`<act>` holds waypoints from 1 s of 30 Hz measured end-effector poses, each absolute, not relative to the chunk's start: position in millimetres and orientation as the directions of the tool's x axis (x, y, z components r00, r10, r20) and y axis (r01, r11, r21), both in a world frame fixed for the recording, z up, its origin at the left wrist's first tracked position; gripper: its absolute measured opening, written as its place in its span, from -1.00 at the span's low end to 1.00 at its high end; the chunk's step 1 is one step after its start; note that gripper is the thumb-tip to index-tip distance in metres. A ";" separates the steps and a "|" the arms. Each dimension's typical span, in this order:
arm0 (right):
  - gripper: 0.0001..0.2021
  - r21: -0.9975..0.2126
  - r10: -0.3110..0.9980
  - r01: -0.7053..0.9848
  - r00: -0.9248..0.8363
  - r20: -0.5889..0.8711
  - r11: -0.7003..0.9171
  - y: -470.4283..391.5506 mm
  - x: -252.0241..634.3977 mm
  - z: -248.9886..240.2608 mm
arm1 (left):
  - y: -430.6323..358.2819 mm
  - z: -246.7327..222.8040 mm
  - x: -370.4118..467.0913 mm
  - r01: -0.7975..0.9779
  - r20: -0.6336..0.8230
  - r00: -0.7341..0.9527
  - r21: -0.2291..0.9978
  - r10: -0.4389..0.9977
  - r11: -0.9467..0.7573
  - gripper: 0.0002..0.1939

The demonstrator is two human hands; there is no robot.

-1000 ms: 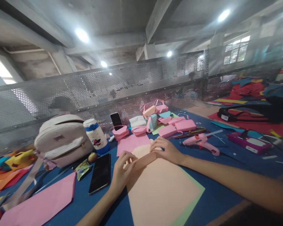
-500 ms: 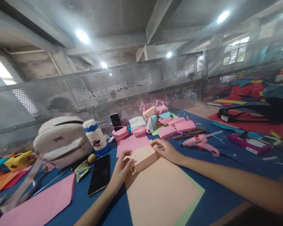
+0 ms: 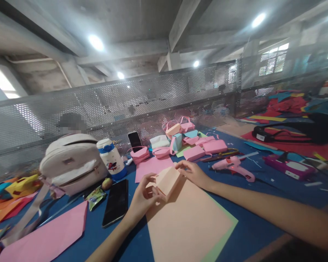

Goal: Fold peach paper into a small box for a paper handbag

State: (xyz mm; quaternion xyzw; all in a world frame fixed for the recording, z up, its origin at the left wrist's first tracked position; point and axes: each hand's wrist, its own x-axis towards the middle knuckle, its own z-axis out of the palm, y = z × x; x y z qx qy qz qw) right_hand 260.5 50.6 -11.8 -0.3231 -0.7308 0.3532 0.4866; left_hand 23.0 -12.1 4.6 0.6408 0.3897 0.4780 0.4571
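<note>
A small peach paper box (image 3: 168, 182) sits between my two hands, over the upper end of a peach paper sheet (image 3: 191, 222). My left hand (image 3: 147, 193) grips the box's left end, thumb in front and fingers behind. At the far right corner, my right hand (image 3: 191, 173) pinches the box with curled fingers. Green paper (image 3: 224, 240) peeks out under the peach sheet's right edge. Just beyond the box lies a pink sheet (image 3: 153, 167).
Finished-looking pink paper bags (image 3: 214, 145) are heaped at the back. A pink glue gun (image 3: 235, 167) lies right, near a purple device (image 3: 289, 165). To the left are a phone (image 3: 116, 202), a Spider-Man bottle (image 3: 113, 162), a white backpack (image 3: 71, 163) and pink paper (image 3: 49, 233).
The box has turned and tilted between my hands, its near corner now pointing toward me. My left hand has shifted slightly right with it; my right hand has hardly moved.
</note>
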 end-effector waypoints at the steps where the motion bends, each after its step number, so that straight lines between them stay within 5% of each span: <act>1: -0.83 -0.828 0.812 0.125 -0.325 0.485 0.546 48.8 260.0 -10.9 | -11.8 2.6 22.6 0.067 0.254 0.240 0.958 0.937 -0.277 -0.38; 5: -0.82 -0.818 0.794 0.122 -0.356 0.493 0.562 42.0 258.6 -6.7 | -10.4 -2.3 20.3 0.186 0.310 0.223 0.917 0.924 -0.352 -0.33; 10: -0.81 -0.800 0.786 0.160 -0.372 0.494 0.578 37.8 258.3 -3.1 | -10.3 0.4 15.6 0.481 0.514 0.235 0.676 0.825 -0.558 -0.31; 16: -0.71 -0.780 0.770 0.184 -0.401 0.496 0.598 35.4 258.2 -3.8 | -15.0 0.0 12.2 0.522 0.376 0.521 0.570 0.766 -0.635 -0.35; 30: -0.49 -0.793 0.753 0.191 -0.500 0.428 0.578 26.9 256.4 -3.4 | -22.5 -0.8 18.6 0.641 0.356 0.612 0.301 0.706 -0.707 -0.31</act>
